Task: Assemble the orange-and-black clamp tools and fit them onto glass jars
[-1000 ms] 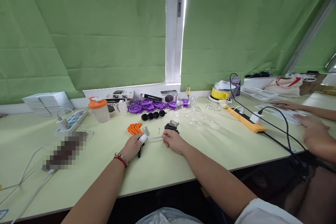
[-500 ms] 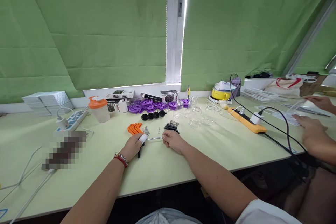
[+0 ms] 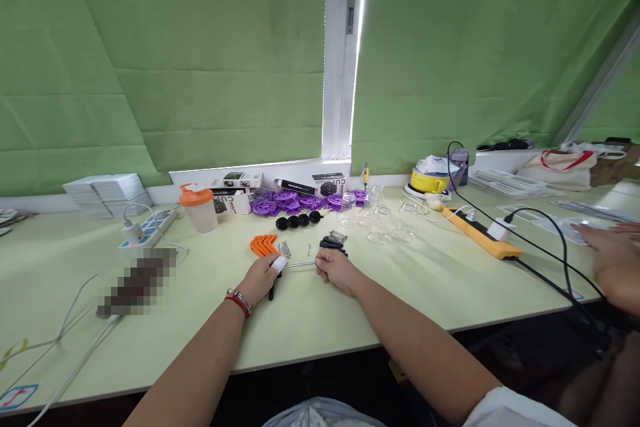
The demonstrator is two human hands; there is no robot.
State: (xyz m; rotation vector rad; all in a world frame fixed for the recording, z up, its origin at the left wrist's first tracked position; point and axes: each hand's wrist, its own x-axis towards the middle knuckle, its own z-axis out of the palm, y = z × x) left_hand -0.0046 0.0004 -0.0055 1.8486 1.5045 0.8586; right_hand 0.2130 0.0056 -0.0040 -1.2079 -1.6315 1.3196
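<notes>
A thin metal rod [image 3: 301, 264] spans the gap between my hands, above the near part of the table. My left hand [image 3: 261, 277], with a white wrap on its thumb, is closed around a black part [image 3: 272, 291] at the rod's left end. The fingertips of my right hand [image 3: 336, 269] pinch the rod's right end. Just beyond my left hand lie orange angled pieces [image 3: 263, 245] and small metal pins [image 3: 285, 249]. Black parts [image 3: 333, 243] and springs [image 3: 339, 236] lie behind my right hand.
Purple pieces [image 3: 287, 201], black round parts [image 3: 299, 219] and clear cups [image 3: 380, 227] stand farther back. An orange-lidded shaker [image 3: 200, 210] is at left. At right are an orange power strip [image 3: 480, 235], cables and another person's hands [image 3: 617, 260].
The view has shifted slightly, so the table's contents appear farther right. My hands keep the same hold on the rod and black part. The other person's hands have moved.
</notes>
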